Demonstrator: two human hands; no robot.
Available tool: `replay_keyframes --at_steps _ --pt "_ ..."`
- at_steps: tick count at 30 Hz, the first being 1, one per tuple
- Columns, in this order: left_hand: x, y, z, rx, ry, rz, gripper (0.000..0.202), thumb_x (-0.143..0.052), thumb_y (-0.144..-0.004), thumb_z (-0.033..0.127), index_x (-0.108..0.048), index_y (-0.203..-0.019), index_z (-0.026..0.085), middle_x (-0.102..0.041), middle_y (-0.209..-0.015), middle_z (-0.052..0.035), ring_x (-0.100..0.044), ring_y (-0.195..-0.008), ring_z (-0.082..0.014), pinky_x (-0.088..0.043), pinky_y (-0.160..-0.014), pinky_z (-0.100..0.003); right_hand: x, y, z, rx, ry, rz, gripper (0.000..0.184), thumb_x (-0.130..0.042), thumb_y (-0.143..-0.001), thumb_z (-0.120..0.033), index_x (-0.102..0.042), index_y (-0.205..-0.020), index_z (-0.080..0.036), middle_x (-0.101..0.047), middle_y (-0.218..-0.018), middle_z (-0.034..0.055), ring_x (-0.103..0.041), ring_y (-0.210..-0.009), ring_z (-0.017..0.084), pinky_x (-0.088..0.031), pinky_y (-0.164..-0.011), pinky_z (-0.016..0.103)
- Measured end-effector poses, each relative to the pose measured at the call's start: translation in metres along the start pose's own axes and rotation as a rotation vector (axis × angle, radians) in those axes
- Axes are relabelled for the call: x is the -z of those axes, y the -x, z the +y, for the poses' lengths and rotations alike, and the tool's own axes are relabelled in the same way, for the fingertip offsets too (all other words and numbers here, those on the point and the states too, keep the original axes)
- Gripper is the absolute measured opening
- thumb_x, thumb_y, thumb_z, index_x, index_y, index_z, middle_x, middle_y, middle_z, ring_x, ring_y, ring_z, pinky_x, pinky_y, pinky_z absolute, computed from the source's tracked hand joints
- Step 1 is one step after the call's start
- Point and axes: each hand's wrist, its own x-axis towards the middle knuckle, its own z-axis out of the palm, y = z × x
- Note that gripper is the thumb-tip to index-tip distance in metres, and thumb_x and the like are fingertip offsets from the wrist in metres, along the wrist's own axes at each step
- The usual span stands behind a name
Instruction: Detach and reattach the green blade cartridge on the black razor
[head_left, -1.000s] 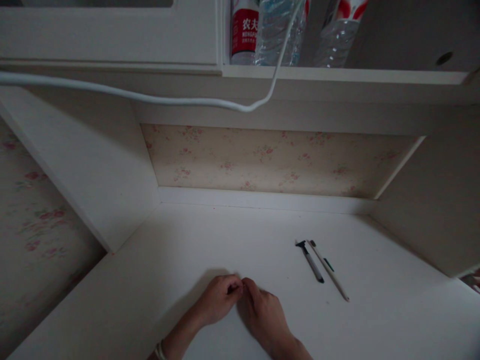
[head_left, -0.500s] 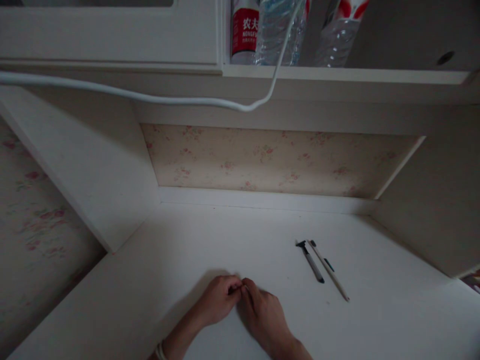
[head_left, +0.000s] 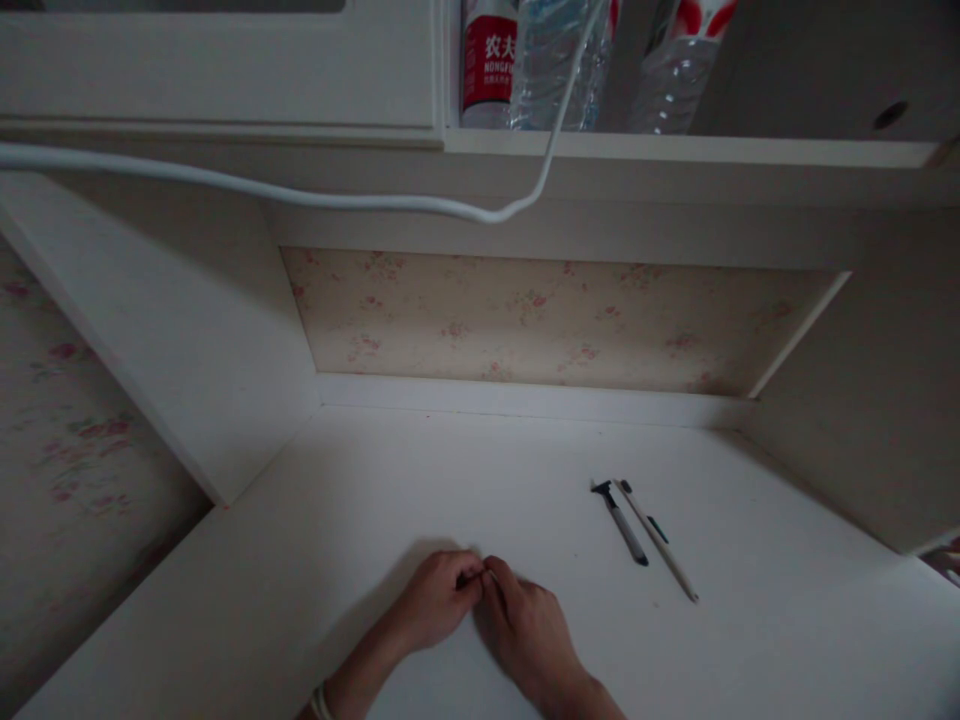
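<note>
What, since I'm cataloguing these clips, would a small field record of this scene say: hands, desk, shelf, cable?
Left hand: fingers bent, band at the wrist
Right hand: fingers bent, tips at or very near the left hand's
Held: cannot tell
Desk: grey-handled tool and white stick lying beside each other, right of both hands
Shelf: bottles, one red-labelled
Cable: white, rising in front of the shelf

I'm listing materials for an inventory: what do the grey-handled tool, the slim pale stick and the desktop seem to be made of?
Grey-handled tool: probably plastic, grey with black ends. Slim pale stick: plastic or painted wood; its even, light surface leaves it open. Desktop: seemingly laminated board, smooth, white and without visible grain.
</note>
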Motion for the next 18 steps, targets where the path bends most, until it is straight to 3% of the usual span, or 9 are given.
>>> replay_keyframes --at_steps 18 --pt "-0.0009 0.0008 -0.0023 -0.005 0.031 -0.001 0.018 -0.045 -0.080 0.020 -0.059 -0.068 0.018 -0.055 -0.063 0.0030 -0.047 -0.061 -0.0116 -0.029 -0.056 -0.022 0.0014 0.0005 -0.0007 0.000 0.012 -0.034 0.027 -0.029 -0.099 -0.025 -0.055 -0.102 -0.021 -0.071 -0.073 0.0015 -0.068 -0.062 0.017 -0.035 -0.051 0.022"
